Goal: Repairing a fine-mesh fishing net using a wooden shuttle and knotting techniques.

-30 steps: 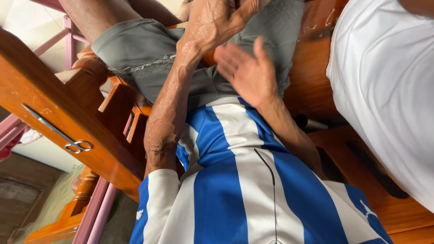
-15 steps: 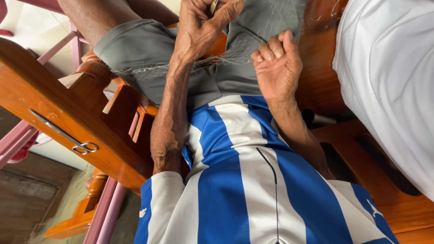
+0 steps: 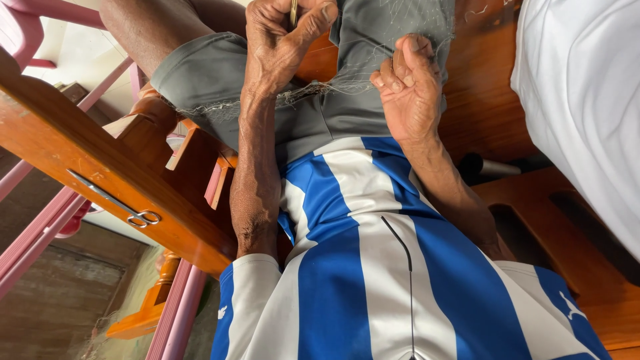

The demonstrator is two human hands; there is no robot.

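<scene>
My left hand is up over my lap, its fingers closed on a thin yellowish tool that sticks out at the top edge. My right hand is beside it, fingers bunched and pinching a fine, pale fishing net. The net stretches between both hands and lies across my grey shorts. Below the hands is my blue and white striped shirt.
Small metal scissors lie on the wooden armrest at left. Pink chair legs stand beyond it. White cloth fills the right side, over a wooden seat.
My right hand was open and flat over the shorts; it has risen, closed its fingers and caught the net. My left hand has shifted up slightly with the tool.
</scene>
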